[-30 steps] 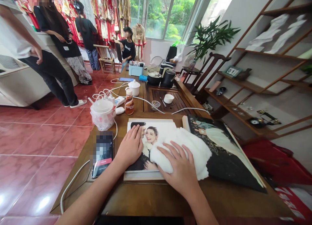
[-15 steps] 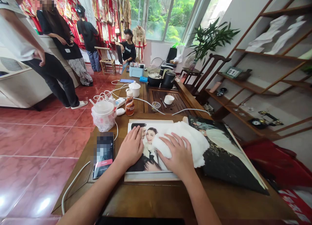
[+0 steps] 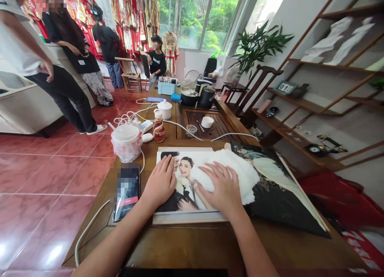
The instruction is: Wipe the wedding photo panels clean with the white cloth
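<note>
A framed wedding photo [image 3: 186, 175] lies flat on the wooden table [image 3: 192, 245] in front of me. My left hand [image 3: 160, 183] rests flat on its left part, fingers stretched out. My right hand [image 3: 223, 189] presses a white fluffy cloth [image 3: 240, 171] onto the photo's right part, fingers spread over the cloth. A second, darker wedding picture [image 3: 276, 189] lies partly over the right edge of the first.
A phone [image 3: 126, 191] on a white cable lies left of the photo. Behind stand a bagged white pot [image 3: 126, 141], a coffee bottle [image 3: 159, 127], a teapot [image 3: 165, 108], a tea tray [image 3: 207, 125] and kettles. Several people stand at the left; shelves rise at the right.
My right hand has slid the white cloth up and leftward across the photo. My left hand has stayed in place.
</note>
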`<state>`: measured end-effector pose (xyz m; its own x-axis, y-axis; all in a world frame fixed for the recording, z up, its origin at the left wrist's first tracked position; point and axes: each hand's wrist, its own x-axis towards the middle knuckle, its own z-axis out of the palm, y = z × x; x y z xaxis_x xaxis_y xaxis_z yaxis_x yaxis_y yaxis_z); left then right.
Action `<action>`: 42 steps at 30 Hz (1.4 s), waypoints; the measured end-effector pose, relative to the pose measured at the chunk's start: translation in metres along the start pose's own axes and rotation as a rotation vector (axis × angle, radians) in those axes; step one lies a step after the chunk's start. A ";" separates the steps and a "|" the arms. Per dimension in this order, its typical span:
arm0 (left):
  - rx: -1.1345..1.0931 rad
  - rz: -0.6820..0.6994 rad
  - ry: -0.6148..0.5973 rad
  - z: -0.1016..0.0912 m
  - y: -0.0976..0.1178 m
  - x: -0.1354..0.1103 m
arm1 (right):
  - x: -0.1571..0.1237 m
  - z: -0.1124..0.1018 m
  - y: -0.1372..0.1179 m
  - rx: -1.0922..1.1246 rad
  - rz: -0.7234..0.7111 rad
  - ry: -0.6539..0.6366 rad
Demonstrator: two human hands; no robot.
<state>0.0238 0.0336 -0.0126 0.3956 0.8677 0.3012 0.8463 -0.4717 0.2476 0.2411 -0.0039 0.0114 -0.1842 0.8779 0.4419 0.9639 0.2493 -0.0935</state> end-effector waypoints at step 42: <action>0.017 0.005 0.002 -0.003 0.002 0.003 | -0.028 -0.008 -0.009 -0.013 0.036 0.003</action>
<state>0.0252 0.0348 -0.0088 0.3996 0.8648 0.3040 0.8502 -0.4737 0.2299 0.2390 -0.0340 0.0066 -0.1485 0.8850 0.4413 0.9724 0.2118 -0.0975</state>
